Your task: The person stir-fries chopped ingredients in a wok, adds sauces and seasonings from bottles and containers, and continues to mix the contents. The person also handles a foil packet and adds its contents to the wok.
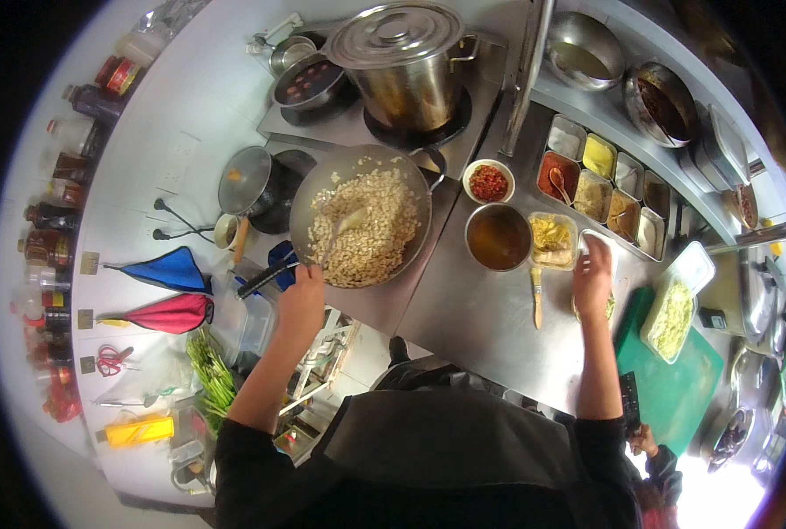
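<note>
A large wok point(303, 198) holds a heap of pale chopped food point(383, 238), possibly diced mushroom. My left hand point(303, 294) is at its lower left rim, fingers closed around the shaft of a spatula point(352, 221) whose head rests in the food. Just left of those fingers is a black long handle point(267, 278), which seems to belong to the wok. My right hand point(593, 281) is over a small container point(609, 307) with green contents, partly hidden beneath it. The fingers are blurred, and whether they grip anything is unclear.
Near the wok are a bowl of chopped red chilli point(488, 183), a pot of brown liquid point(498, 237), a tub of yellow food point(553, 239) and a lidded stockpot point(403, 86). At right, another person's hand point(644, 440) holds a dark cleaver point(629, 400) beside a green cutting board point(674, 390).
</note>
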`<action>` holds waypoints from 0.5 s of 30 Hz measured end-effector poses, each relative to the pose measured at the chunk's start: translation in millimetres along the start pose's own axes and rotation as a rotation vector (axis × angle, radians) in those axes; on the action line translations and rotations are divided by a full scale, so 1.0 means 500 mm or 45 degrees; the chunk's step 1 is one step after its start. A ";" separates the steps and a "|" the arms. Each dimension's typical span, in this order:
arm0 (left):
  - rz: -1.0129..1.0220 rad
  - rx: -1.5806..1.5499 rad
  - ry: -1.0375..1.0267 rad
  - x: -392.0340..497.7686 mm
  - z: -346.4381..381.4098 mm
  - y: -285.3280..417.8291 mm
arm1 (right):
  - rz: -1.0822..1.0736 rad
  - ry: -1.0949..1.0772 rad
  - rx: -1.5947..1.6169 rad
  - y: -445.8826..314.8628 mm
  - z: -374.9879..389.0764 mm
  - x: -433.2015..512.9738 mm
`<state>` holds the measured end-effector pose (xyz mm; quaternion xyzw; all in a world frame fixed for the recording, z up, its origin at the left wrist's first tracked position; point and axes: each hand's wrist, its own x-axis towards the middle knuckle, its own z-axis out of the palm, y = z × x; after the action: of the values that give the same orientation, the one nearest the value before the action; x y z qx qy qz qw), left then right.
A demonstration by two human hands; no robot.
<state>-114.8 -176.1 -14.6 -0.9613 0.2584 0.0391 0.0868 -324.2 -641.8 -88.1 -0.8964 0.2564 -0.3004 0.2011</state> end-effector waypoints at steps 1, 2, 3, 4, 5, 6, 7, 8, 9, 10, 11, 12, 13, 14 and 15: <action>0.032 0.018 0.018 0.004 0.017 -0.016 | -0.092 -0.013 0.010 -0.058 0.023 -0.018; 0.003 0.003 -0.027 0.009 0.030 -0.033 | -0.101 -0.042 0.072 -0.118 0.048 -0.039; -0.019 -0.063 -0.071 0.009 0.040 -0.051 | -0.145 -0.116 0.104 -0.177 0.066 -0.066; -0.014 -0.116 -0.030 0.007 0.048 -0.069 | -0.149 -0.152 0.203 -0.241 0.095 -0.093; 0.011 -0.156 0.090 0.004 0.054 -0.086 | -0.191 -0.258 0.343 -0.299 0.115 -0.121; -0.036 -0.259 0.014 0.009 0.062 -0.099 | -0.165 -0.295 0.345 -0.368 0.149 -0.154; 0.029 -0.436 0.056 0.009 0.070 -0.108 | -0.088 -0.639 0.371 -0.425 0.173 -0.178; 0.110 -0.608 0.140 0.011 0.079 -0.112 | -0.050 -0.785 0.545 -0.484 0.197 -0.205; 0.122 -0.771 0.139 0.013 0.089 -0.112 | 0.085 -0.928 0.651 -0.540 0.217 -0.229; -0.010 -1.164 -0.031 0.012 0.101 -0.103 | 0.263 -1.125 0.730 -0.590 0.231 -0.249; -0.260 -1.527 -0.318 0.012 0.114 -0.089 | 0.521 -1.241 0.936 -0.633 0.242 -0.260; -0.241 -1.698 -0.329 0.009 0.126 -0.074 | 0.764 -1.339 1.161 -0.671 0.248 -0.270; -0.268 -1.885 -0.362 0.005 0.137 -0.056 | 1.035 -1.402 1.373 -0.703 0.254 -0.274; -0.270 -2.058 -0.312 0.000 0.147 -0.038 | 1.153 -1.362 1.526 -0.723 0.251 -0.277; -0.257 -2.267 -0.394 -0.002 0.154 -0.022 | 1.186 -1.295 1.542 -0.735 0.251 -0.271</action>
<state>-112.2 -151.7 -88.6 -0.6750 0.0328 0.3451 -0.6513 -212.4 -247.7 -50.7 -0.4684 0.2712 0.1586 0.8258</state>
